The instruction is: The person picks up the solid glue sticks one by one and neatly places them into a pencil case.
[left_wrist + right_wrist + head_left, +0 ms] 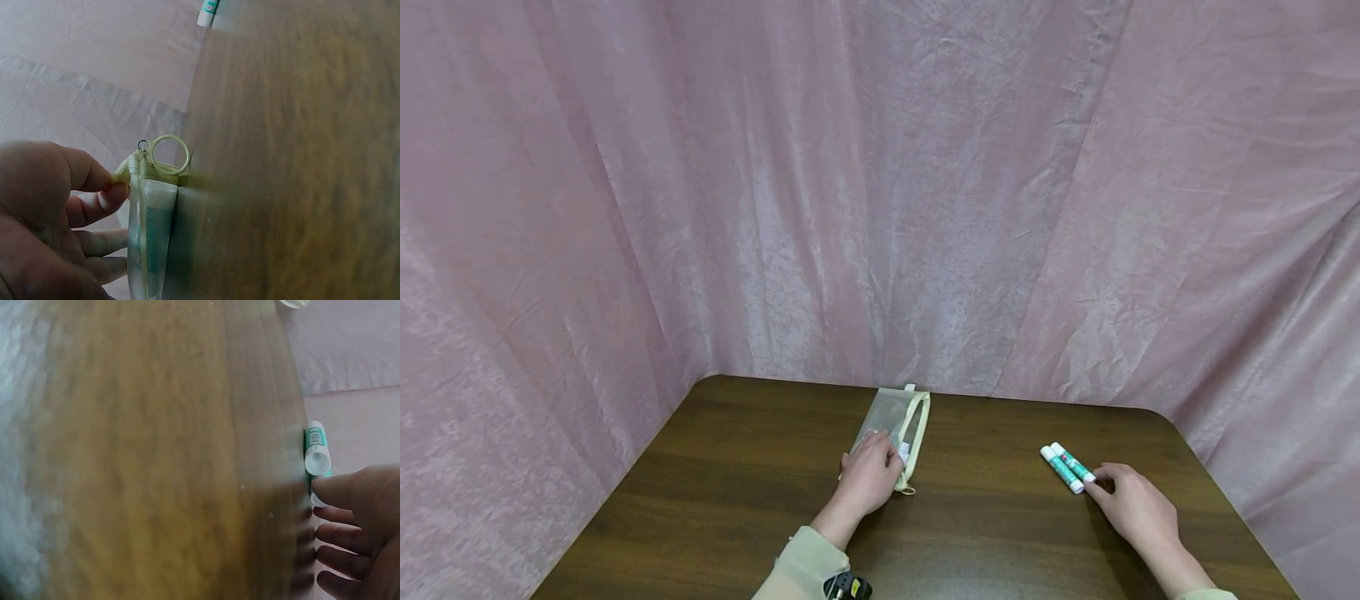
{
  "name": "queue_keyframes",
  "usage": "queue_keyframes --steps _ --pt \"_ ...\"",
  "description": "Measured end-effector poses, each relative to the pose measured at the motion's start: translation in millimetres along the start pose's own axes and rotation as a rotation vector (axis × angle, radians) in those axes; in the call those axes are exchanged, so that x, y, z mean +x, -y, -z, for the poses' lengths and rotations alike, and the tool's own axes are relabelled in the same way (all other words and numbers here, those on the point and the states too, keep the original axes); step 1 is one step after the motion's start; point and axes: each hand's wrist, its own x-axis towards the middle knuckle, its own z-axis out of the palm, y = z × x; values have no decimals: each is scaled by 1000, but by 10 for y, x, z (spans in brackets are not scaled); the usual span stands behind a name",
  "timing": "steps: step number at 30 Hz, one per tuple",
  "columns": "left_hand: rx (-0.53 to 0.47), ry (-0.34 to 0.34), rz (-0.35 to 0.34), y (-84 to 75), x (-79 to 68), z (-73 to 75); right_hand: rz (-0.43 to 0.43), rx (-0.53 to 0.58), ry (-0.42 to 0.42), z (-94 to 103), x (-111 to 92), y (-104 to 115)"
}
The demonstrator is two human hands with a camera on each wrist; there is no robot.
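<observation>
A translucent mesh zip pouch point(887, 411) with a pale yellow zipper edge point(922, 417) and a ring pull point(170, 154) lies near the far side of the table. My left hand point(871, 473) pinches its zipper edge between thumb and forefinger. Through the mesh a white and teal tube point(157, 219) shows inside. Farther right, two white and teal glue sticks lie side by side: a left one point(1062, 469) and a right one point(1073, 462). My right hand point(1138, 504) pinches the near end of the right one; its thumb hides part of that stick in the right wrist view.
The brown wooden table point(760, 450) has rounded far corners. Pink curtains point(880, 208) hang close behind its far edge and along both sides. A dark device point(847, 586) sits at my left wrist, by the pale green sleeve point(811, 560).
</observation>
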Motion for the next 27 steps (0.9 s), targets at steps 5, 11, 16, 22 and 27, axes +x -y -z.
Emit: queue_keyframes --steps 5,11,16,22,27 --pt "25 14 10 -49 -3 36 -20 16 11 -3 6 -25" --pt "45 53 41 -69 17 50 -30 31 10 3 14 -39" --pt "68 58 43 -52 24 33 -41 60 0 14 13 -41" --pt "69 57 42 -60 13 43 -43 84 -37 33 21 -31" --pt "75 60 39 -44 17 33 -44 92 -65 72 20 24"
